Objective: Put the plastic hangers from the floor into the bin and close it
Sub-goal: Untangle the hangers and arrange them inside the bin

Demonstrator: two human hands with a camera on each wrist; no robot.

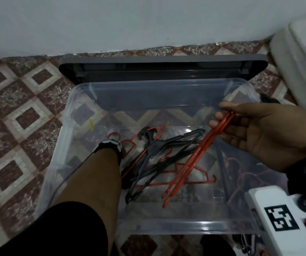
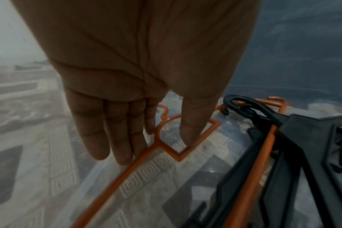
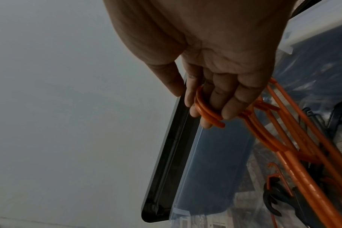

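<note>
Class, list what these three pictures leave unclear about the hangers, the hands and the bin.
- Head view: the left hand is hidden behind its own forearm.
- Head view: the hangers outside the bin, lower right, are blocked by the white wrist camera and the frame edge.
- Right wrist view: how many orange hangers the right hand holds; they overlap.
- All views: the grey lid shows only partly.

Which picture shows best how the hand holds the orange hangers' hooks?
The right wrist view: the right hand has fingers curled through the orange hangers' hooks. The head view shows only their long bars below that hand. The left wrist view misses them.
</note>
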